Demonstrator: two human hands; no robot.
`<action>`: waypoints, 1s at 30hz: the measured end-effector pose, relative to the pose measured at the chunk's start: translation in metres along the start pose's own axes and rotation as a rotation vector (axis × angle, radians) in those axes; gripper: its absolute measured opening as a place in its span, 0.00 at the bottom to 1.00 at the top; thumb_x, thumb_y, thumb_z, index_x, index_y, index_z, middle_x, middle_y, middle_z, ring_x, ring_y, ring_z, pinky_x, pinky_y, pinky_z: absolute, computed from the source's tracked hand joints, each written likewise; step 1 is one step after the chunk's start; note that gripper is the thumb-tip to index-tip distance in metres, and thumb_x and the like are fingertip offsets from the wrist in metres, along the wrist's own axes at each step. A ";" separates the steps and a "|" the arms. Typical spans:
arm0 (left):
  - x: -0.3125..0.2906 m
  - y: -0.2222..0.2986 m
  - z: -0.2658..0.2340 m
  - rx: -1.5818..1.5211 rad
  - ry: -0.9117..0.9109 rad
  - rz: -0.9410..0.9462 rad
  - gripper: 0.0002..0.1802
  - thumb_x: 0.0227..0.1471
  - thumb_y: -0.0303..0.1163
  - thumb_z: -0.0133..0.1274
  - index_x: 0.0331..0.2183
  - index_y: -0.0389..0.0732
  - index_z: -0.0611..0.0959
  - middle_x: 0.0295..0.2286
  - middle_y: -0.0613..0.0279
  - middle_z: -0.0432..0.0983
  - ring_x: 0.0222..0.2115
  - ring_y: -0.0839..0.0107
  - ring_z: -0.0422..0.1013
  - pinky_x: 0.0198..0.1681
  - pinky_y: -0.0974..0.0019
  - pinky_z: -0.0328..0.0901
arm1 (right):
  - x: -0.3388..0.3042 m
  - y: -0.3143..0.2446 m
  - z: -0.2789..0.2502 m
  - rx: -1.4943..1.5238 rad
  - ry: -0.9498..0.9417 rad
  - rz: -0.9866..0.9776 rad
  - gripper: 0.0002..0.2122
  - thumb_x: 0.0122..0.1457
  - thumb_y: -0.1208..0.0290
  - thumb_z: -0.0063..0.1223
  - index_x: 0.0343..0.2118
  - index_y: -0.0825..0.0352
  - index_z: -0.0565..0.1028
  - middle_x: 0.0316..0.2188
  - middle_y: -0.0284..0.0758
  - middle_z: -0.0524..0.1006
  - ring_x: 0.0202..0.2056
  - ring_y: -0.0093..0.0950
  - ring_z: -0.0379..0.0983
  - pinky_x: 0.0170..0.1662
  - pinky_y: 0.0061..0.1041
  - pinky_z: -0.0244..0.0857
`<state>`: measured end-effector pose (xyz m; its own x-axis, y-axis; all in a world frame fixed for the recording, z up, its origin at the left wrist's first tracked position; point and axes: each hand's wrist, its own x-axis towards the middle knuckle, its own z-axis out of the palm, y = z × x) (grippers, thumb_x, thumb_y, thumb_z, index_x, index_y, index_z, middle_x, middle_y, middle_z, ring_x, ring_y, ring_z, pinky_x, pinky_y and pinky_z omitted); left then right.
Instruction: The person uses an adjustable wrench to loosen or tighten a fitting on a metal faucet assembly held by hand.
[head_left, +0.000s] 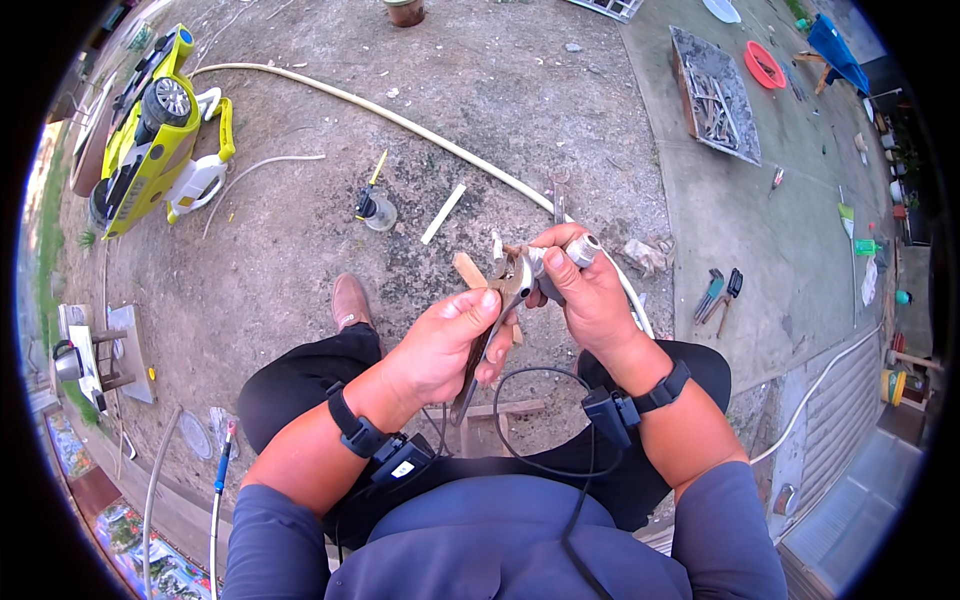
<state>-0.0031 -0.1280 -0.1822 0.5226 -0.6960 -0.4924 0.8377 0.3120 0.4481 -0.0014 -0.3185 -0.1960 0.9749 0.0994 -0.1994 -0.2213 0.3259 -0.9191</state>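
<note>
Left hand (pixel 450 335) curled round wrench (pixel 481 352), thumb pressed near its head; right hand (pixel 590 295) clasping metal fitting (pixel 583 250)
Fitting held above dirt (pixel 300 220), left of concrete (pixel 800 270) slab's left edge; wrench head against or just beside it, contact partly hidden
Wrench could slip, scraping knuckles, if seated loosely; fitting could drop onto dirt if right grip slackens
</note>
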 end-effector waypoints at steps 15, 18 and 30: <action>0.000 0.004 0.001 0.427 0.075 0.059 0.14 0.58 0.38 0.53 0.40 0.38 0.72 0.21 0.70 0.67 0.17 0.81 0.62 0.20 0.76 0.58 | 0.007 -0.005 -0.008 0.033 0.135 0.081 0.12 0.65 0.58 0.46 0.37 0.63 0.70 0.23 0.30 0.73 0.23 0.19 0.69 0.26 0.18 0.62; -0.002 0.008 0.005 0.649 0.166 0.170 0.13 0.57 0.35 0.53 0.40 0.37 0.73 0.23 0.72 0.68 0.19 0.83 0.63 0.22 0.77 0.60 | 0.009 -0.011 -0.012 0.221 0.168 0.251 0.15 0.66 0.54 0.43 0.37 0.63 0.70 0.21 0.31 0.71 0.20 0.20 0.67 0.23 0.18 0.60; 0.005 0.014 -0.019 1.087 0.272 0.463 0.18 0.62 0.35 0.45 0.50 0.35 0.74 0.29 0.67 0.66 0.29 0.79 0.63 0.34 0.73 0.62 | 0.011 -0.014 -0.020 0.461 0.032 0.348 0.21 0.66 0.48 0.35 0.35 0.62 0.73 0.14 0.30 0.65 0.12 0.22 0.58 0.17 0.20 0.53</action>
<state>0.0147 -0.1149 -0.1928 0.8631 -0.4630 -0.2017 0.0607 -0.3014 0.9516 0.0128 -0.3413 -0.1923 0.8414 0.2481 -0.4802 -0.5108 0.6554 -0.5563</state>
